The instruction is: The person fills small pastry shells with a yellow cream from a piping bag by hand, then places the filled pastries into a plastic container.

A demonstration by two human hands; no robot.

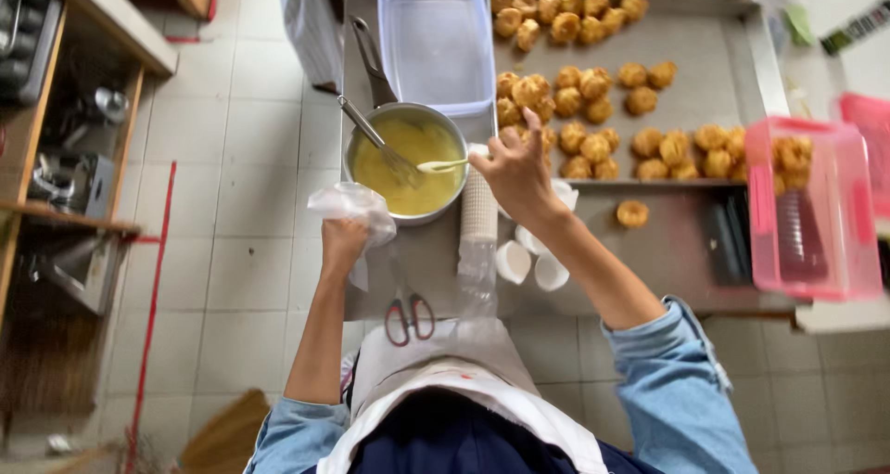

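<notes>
while right hand (515,172) spoons pot (408,163) | left hand (343,242) grips bag (352,205) at table edge

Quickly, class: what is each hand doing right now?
Left hand: closed around a clear plastic bag.
Right hand: holding a spoon over the pot of yellow custard.

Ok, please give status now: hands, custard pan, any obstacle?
Left hand grips plastic bag. Right hand holds spoon over custard pan. Whisk inside.
</notes>
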